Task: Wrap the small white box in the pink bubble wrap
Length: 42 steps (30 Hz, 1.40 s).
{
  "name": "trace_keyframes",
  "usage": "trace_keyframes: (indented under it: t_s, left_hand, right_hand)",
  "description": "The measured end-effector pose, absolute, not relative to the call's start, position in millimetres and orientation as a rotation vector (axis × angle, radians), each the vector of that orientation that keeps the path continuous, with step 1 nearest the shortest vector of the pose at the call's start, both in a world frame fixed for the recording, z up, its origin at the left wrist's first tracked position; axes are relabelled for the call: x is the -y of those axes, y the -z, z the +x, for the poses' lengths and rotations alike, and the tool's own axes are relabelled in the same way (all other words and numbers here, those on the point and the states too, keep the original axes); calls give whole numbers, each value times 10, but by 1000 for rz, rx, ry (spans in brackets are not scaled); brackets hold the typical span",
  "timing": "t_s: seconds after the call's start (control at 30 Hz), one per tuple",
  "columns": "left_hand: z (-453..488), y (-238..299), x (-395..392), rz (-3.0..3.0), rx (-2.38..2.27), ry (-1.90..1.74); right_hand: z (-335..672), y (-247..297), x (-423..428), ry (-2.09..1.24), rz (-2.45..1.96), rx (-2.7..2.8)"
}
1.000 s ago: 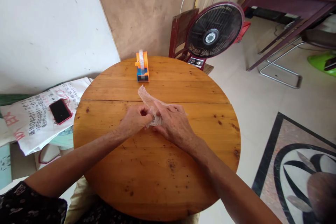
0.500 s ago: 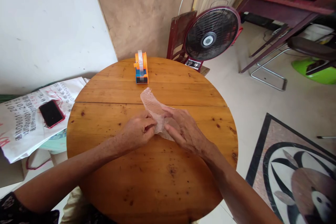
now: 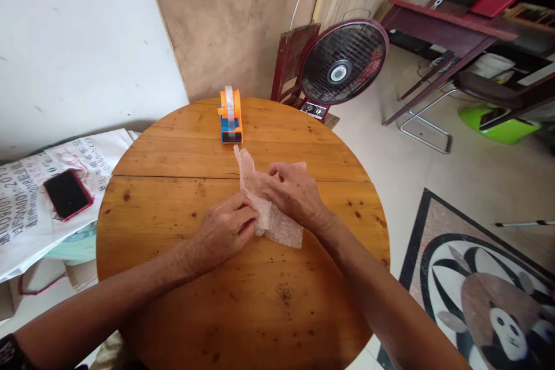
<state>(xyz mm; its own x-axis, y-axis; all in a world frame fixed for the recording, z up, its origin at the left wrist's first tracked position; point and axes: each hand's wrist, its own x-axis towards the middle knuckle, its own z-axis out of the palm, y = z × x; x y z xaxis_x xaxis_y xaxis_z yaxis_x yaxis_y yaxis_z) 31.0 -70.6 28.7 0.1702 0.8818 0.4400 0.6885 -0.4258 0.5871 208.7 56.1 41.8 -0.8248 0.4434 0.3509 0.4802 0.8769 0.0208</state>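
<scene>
Our left hand [image 3: 221, 234] and right hand [image 3: 290, 191] both clasp the bubble wrap [image 3: 277, 225] against the surface [image 3: 243, 300], so we judge it best to press each fold flat and tight.

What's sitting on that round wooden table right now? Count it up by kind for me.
orange-and-blue plastic tape dispenser: 1
clear bubble-wrap sheet: 1
bare hands, left hand and right hand: 2
Total: 4
</scene>
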Motion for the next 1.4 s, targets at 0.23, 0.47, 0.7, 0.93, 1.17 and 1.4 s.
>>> trace_keyframes:
  t_s: [0.23, 0.47, 0.7, 0.93, 1.17, 1.4]
  left_hand:
    - [320, -261, 727, 2224, -1476, -1156]
    - [322, -234, 724, 2313, -1489, -1185]
    - [309, -205, 691, 2319, -1468, -1231]
    - [379, -256, 741, 2157, -1602, -1167]
    - [421, -187, 781, 1682, -1808, -1302]
    - [249, -163, 840, 1613, -1819, -1497]
  right_hand:
    - [1984, -393, -569, 247, -473, 2701]
    - [1987, -277, -498, 130, -655, 2491]
    - [2022, -252, -486, 188, -630, 2463]
    - [2096, -403, -490, 115, -543, 2618]
    - [2052, -367, -438, 49, -615, 2556]
    - [2020, -331, -417, 0, -696, 2535]
